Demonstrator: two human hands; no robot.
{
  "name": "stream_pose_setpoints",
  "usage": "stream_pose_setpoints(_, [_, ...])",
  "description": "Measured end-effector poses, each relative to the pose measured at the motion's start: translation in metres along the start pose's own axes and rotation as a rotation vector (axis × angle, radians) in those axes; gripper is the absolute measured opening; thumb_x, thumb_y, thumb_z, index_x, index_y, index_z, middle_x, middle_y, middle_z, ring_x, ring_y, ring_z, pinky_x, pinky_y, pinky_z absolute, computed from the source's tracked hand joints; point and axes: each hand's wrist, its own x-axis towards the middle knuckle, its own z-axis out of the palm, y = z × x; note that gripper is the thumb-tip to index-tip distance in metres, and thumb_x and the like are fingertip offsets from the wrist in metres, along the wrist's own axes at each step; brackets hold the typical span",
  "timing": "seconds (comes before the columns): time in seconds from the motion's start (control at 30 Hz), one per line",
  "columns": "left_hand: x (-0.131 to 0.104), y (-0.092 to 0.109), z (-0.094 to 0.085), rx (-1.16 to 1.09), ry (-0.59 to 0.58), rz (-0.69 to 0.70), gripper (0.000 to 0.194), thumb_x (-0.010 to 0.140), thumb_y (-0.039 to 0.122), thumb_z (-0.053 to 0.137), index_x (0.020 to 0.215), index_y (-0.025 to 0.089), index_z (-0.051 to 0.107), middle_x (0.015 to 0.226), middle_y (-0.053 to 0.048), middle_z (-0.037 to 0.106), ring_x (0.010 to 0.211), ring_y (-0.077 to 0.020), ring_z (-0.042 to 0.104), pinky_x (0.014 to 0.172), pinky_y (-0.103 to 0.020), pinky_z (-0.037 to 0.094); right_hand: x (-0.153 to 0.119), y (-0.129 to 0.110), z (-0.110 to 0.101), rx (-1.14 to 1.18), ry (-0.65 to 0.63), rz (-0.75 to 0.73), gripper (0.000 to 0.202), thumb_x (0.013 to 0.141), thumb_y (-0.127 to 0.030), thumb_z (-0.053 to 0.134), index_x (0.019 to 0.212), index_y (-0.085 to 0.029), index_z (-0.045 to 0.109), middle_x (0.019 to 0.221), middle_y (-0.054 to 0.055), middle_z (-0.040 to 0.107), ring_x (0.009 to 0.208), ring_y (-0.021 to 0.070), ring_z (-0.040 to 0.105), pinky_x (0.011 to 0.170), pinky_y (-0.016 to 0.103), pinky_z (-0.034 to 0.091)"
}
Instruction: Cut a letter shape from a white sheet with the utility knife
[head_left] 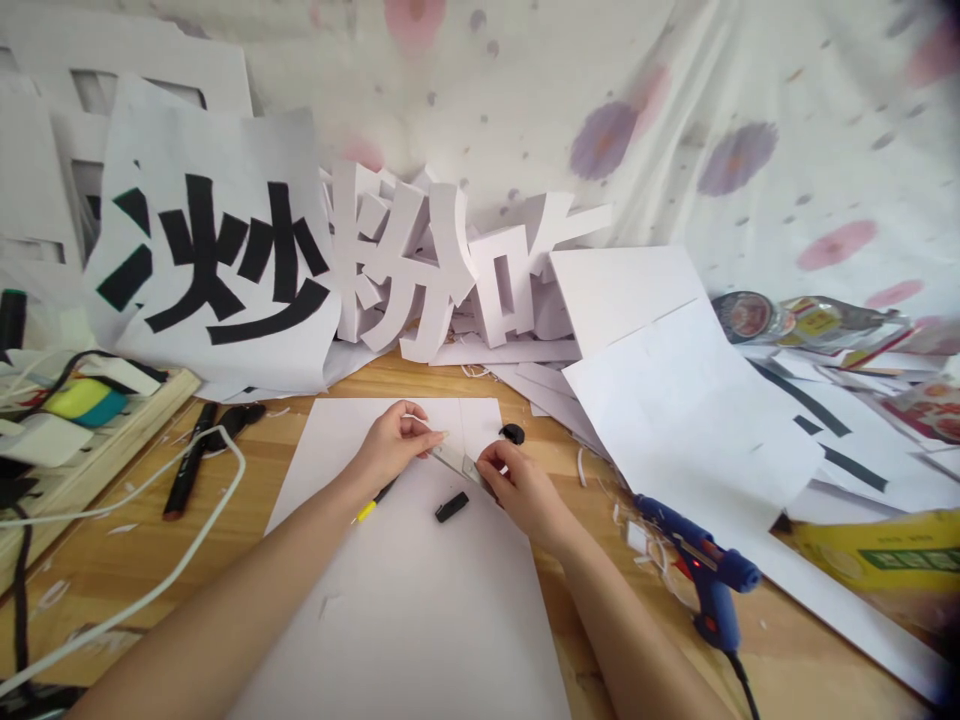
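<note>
A thin, flat metal strip [448, 457], like part of a cutter knife, is held between my two hands above a white board [420, 620]. My left hand [401, 437] pinches its upper left end between thumb and fingers. At the lower right, my right hand [517, 480] is closed on the other end, and its fingers partly cover it. On the board below lies a small black plastic piece [452, 507]. Another black piece [512, 433] rests just beyond my right hand. Under my left wrist, a yellow-and-black pen-like tool [367, 511] is partly hidden.
A blue glue gun [705, 570] with a red light stands at right. White cut-out characters [405, 260] and a sheet with black characters [225, 260] stand behind. A black marker [187, 470], a white cable [195, 550] and a power strip [52, 440] are at left.
</note>
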Motion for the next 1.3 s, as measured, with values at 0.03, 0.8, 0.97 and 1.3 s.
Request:
stream_pose_setpoints(0.03, [0.000,0.001,-0.001,0.008,0.008,-0.001,0.037,0.061,0.033,0.072,0.080,0.019,0.044,0.061,0.006,0.057,0.056,-0.0097,0.053,0.061,-0.025,0.042,0.000,0.001,0.000,0.000,0.004,-0.001,0.015,0.084,-0.029,0.041,0.072,-0.021,0.047,0.067,0.000,0.054,0.056,0.0126,0.048,0.057,0.026,0.039])
stream_pose_setpoints(0.8, [0.002,-0.017,0.002,0.142,-0.068,0.042,0.040,0.064,0.038,0.071,0.082,0.020,0.041,0.058,0.007,0.054,0.051,-0.0094,0.051,0.054,-0.023,0.041,0.001,0.001,0.005,0.078,-0.036,0.029,0.014,0.079,-0.033,0.049,0.074,-0.021,0.054,0.072,-0.001,0.057,0.062,0.0122,0.048,0.058,0.026,0.038])
stream_pose_setpoints(0.97, [0.001,-0.016,0.004,0.173,-0.044,0.035,0.041,0.062,0.039,0.072,0.084,0.021,0.042,0.057,0.007,0.055,0.050,-0.0098,0.052,0.053,-0.023,0.042,0.002,0.002,0.005,0.100,-0.045,0.063,0.014,0.079,-0.033,0.048,0.072,-0.021,0.051,0.068,-0.002,0.054,0.059,0.0116,0.046,0.057,0.026,0.036])
stream_pose_setpoints(1.3, [-0.005,0.000,0.002,0.078,-0.077,-0.041,0.038,0.066,0.035,0.070,0.094,0.019,0.050,0.075,0.000,0.064,0.065,-0.0125,0.059,0.069,-0.030,0.048,0.003,0.009,0.006,0.115,-0.005,0.039,0.013,0.080,-0.031,0.047,0.075,-0.021,0.052,0.068,-0.002,0.054,0.058,0.0112,0.046,0.056,0.025,0.036])
